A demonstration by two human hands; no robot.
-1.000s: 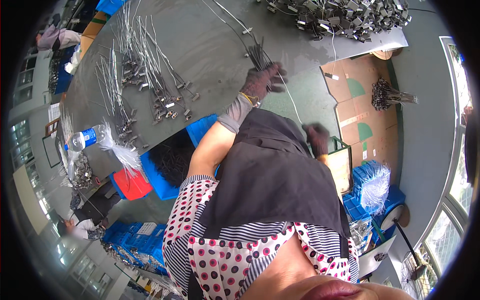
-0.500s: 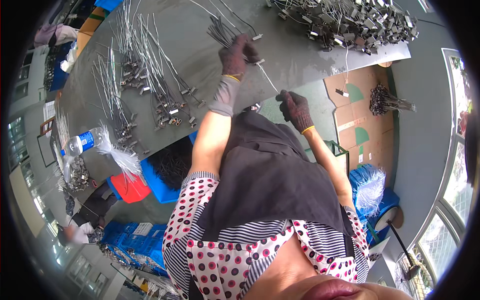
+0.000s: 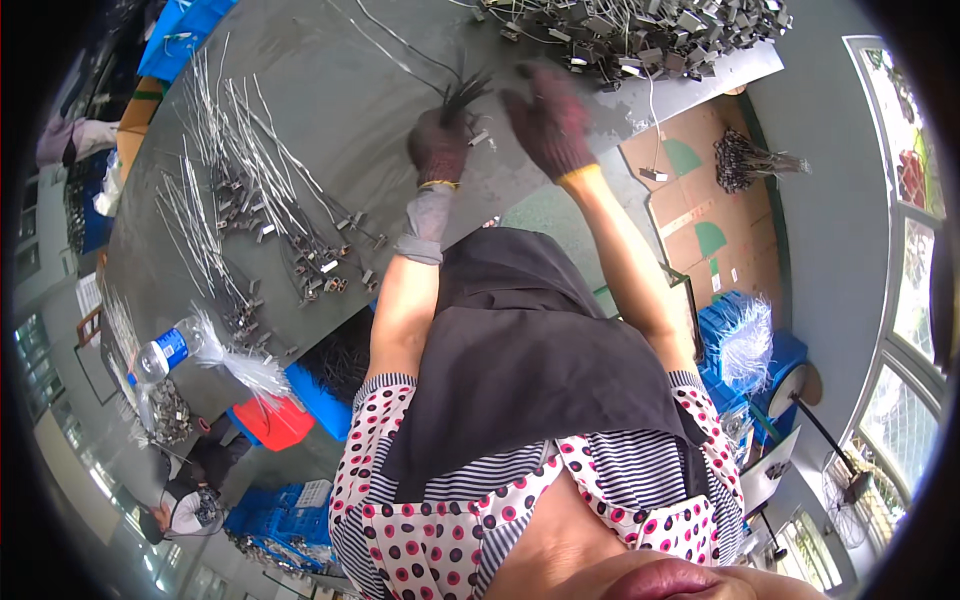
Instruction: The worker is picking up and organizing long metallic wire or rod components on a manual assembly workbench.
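Note:
My left hand (image 3: 438, 150), in a dark knitted glove with a grey cuff, is closed around a bunch of short black tubes (image 3: 464, 96) that fan out beyond the fingers. A cable with a small metal connector (image 3: 480, 137) lies by that hand, and thin wires (image 3: 395, 52) run from it toward the far left. My right hand (image 3: 552, 125), also gloved, hovers just right of the bunch with thumb and fingers apart, somewhat blurred, near the edge of a big pile of metal-ended cables (image 3: 665, 38). Nothing shows in it.
Several bundles of grey wires with connectors (image 3: 265, 200) lie on the left of the grey table (image 3: 330, 110). A plastic bottle (image 3: 165, 352) and white ties (image 3: 240, 365) are at the left edge. Cardboard (image 3: 685, 200) bearing a cable bundle (image 3: 745, 162) is beyond the right edge.
My right hand has risen from near the apron to beside the left hand, letting go of the pale strand and spreading its fingers. My left hand has shifted slightly down and left with the tubes.

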